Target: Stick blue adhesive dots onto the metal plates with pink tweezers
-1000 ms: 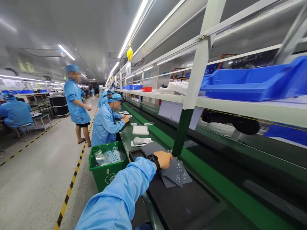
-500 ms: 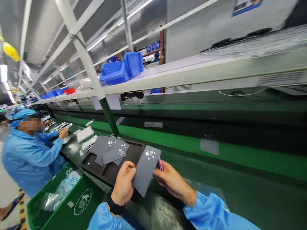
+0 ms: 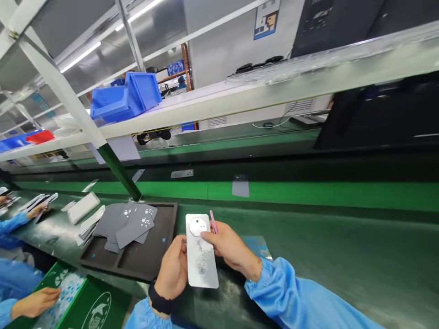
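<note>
Between my hands is a phone back cover (image 3: 202, 262), its silvery-white face with a round white camera area toward me and grey smudges below. My left hand (image 3: 173, 267) is closed on its left edge, the fingertips hidden behind it. My right hand (image 3: 231, 249) grips the upper right edge, thumb on the camera area. A thin pink stick-like tool (image 3: 213, 222) pokes up from the right hand; its lower part is hidden. To the left, several grey phone back covers (image 3: 135, 233) with camera holes lie overlapped on a black divided tray (image 3: 147, 260).
White covers (image 3: 92, 220) and a white block (image 3: 83, 208) lie left of the tray. A co-worker's hand (image 3: 39, 301) is over a green bin (image 3: 92, 304). Covers (image 3: 240, 186) rest on the belt (image 3: 291, 194) behind. A post (image 3: 120, 172) and shelf (image 3: 219, 107) stand beyond.
The cover in my hands showed its dark grey face before; now its silvery-white face shows. My right thumb has moved onto the camera area. The view has swung right, and a co-worker's hand is over the bin.
</note>
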